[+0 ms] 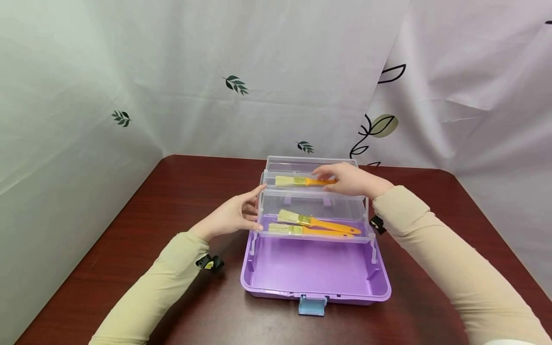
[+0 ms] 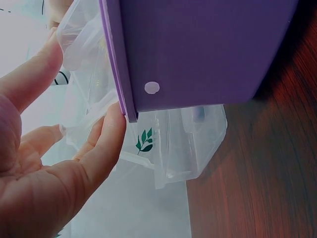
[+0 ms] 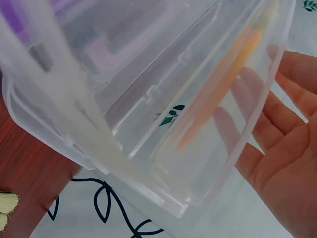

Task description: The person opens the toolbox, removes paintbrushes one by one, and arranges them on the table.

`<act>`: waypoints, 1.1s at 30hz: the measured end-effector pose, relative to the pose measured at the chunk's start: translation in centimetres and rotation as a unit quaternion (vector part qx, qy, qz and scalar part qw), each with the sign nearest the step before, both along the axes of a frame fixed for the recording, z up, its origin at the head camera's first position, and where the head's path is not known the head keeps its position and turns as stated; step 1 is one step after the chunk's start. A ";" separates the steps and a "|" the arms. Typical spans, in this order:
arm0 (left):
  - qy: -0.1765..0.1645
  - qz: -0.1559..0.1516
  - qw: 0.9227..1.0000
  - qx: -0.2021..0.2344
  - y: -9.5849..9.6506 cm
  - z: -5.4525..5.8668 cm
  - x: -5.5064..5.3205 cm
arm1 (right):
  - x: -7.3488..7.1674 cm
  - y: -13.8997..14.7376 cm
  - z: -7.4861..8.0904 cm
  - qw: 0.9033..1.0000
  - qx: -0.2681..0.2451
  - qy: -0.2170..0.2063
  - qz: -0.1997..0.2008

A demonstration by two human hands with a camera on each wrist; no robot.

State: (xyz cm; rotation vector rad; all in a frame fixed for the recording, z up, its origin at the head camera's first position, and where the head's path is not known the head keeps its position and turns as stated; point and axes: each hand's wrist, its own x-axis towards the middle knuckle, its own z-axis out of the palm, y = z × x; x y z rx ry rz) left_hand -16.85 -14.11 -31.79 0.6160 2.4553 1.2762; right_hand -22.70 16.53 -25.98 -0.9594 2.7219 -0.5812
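Observation:
A purple box (image 1: 315, 268) lies open with two clear tiered trays. My left hand (image 1: 235, 213) holds the left end of the lower clear tray (image 1: 315, 201), thumb at its front corner and an outstretched finger by the upper clear tray (image 1: 269, 177). Two paintbrushes with orange handles lie in the lower tray, a higher brush (image 1: 327, 225) and a nearer brush (image 1: 308, 231). Over the upper tray, my right hand (image 1: 351, 179) has its spread fingers around the handle of another paintbrush (image 1: 302, 181). Through clear plastic, the right wrist view shows the fingertips close beside that orange handle (image 3: 218, 94).
A clear lid (image 1: 302, 163) is tipped back behind the trays. On the box's front edge hangs a blue latch (image 1: 312, 305). The dark red table (image 1: 194, 182) carries the box, and a white leaf-patterned cloth (image 1: 194, 57) hangs around it.

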 end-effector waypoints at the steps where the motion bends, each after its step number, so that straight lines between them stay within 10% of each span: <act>1: 0.000 0.001 1.000 0.000 0.0 0.0 0.0 | -0.1 0.0 0.0 1.000 0.002 0.006 0.003; 18: 0.003 0.006 1.000 -0.009 0.1 0.1 0.1 | -0.5 -0.9 -0.7 0.990 0.054 0.129 0.030; 33: 0.006 0.008 1.000 -0.010 0.1 0.1 0.2 | -1.1 -0.8 -0.8 0.999 0.012 0.039 0.028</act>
